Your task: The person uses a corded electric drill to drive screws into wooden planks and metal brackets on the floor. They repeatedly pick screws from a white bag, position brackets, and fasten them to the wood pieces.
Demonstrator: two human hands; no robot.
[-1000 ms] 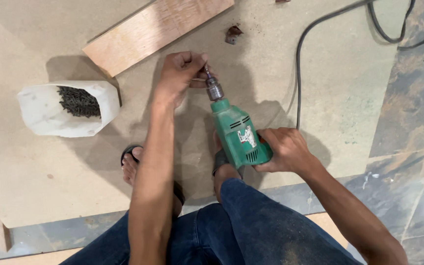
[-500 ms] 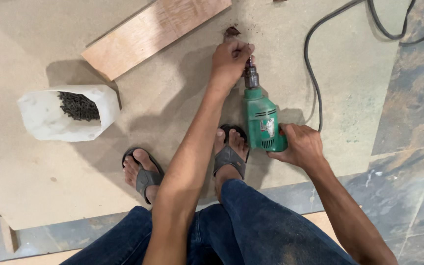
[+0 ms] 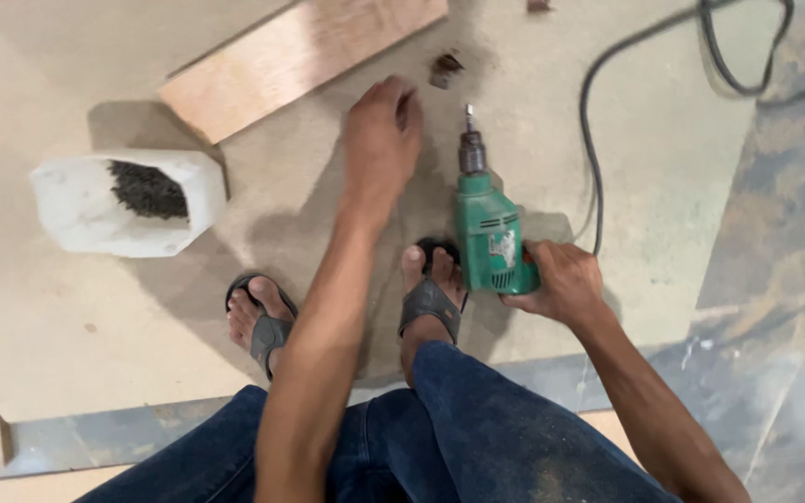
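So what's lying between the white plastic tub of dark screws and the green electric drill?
In the head view, between the white tub and green drill, only the person's left forearm crosses above bare board.

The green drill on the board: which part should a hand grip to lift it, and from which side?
Probably by the rear handle of the green drill, where the right hand already holds it, coming from the right. The bit points away from the person and the cord leaves on the right, so the nose is better left alone.
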